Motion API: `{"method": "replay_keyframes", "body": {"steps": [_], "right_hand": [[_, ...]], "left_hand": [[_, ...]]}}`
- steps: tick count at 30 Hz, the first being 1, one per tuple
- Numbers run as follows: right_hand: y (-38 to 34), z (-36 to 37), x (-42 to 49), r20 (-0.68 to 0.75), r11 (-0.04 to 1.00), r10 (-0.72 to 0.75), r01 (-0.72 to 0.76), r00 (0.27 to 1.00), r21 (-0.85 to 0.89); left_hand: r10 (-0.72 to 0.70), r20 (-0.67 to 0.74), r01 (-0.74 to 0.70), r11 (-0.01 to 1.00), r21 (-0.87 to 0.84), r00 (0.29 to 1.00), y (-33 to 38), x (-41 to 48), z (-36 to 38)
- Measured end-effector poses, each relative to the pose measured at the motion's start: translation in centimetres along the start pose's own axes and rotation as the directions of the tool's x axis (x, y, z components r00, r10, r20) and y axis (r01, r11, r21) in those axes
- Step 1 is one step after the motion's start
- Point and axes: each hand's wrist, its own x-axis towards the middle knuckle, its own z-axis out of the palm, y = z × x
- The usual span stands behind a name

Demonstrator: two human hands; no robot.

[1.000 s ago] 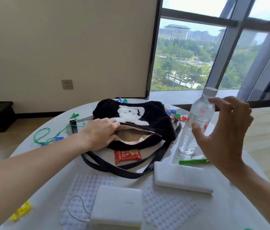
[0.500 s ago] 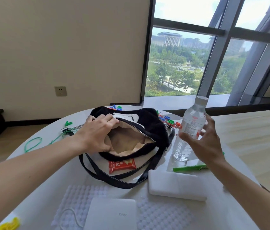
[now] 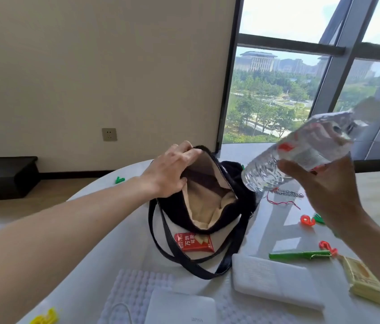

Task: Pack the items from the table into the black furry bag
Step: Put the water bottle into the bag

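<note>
Clear plastic red-labelled water bottle [image 3: 301,150] is hovering tilted beside the mouth of the black furry bag [image 3: 172,208], right hand [image 3: 324,195] gripping its slick, probably heavy body. Left hand [image 3: 168,174] is gripping the floppy rim, holding it open.

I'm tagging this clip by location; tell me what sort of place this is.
Probably an upper-floor room, perhaps an office or flat: a tall dark-framed window looks down on trees and a large building, a wall socket sits in a beige wall, and there is a round white table.
</note>
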Motion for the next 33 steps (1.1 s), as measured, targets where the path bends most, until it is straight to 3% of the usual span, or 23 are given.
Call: {"method": "replay_keyframes", "body": {"steps": [2,6,10,12,18,21,25,29,33], "right_hand": [[-1.2,1.6,0.3,0.057,0.996,-0.044,0.04,0.997,0.073],[-1.8,6.3,-1.0,0.16,0.992,-0.12,0.112,0.98,0.06],[0.7,10.1,-2.5,0.221,0.996,0.031,-0.049,0.975,0.079],[2.2,11.1,-2.9,0.221,0.999,0.054,-0.054,0.974,-0.003],[4.8,12.4,-2.0,0.391,0.933,-0.044,0.178,0.919,-0.313],[5.0,12.8,-0.8,0.452,0.816,0.032,0.238,0.891,-0.527],[5.1,13.9,0.4,0.499,0.535,0.266,0.304,0.825,-0.788],[6.0,16.4,1.2,0.504,0.339,0.396,0.388,0.768,-0.857],[7.4,19.3,2.5,0.51,0.273,0.467,0.431,0.723,-0.86]], "left_hand": [[0.014,0.027,-0.012,0.999,-0.05,1.0,0.1,0.8,-0.2],[0.039,0.08,-0.025,0.987,-0.16,0.996,0.3,1.7,-0.7],[0.085,0.126,-0.062,0.983,-0.171,0.988,0.0,1.5,-1.7],[0.082,0.142,-0.061,0.987,-0.147,0.986,-0.5,1.4,-2.1],[0.077,0.162,-0.051,0.986,-0.16,0.984,-1.4,1.3,-3.0],[0.091,0.171,-0.059,0.982,-0.182,0.981,-1.7,1.2,-3.1],[0.092,0.157,-0.063,0.981,-0.181,0.983,-2.0,1.3,-3.2],[0.094,0.178,-0.062,0.983,-0.175,0.98,-1.3,1.9,-3.0],[0.075,0.234,-0.034,0.984,-0.172,0.969,-1.1,2.7,-2.7]]}}
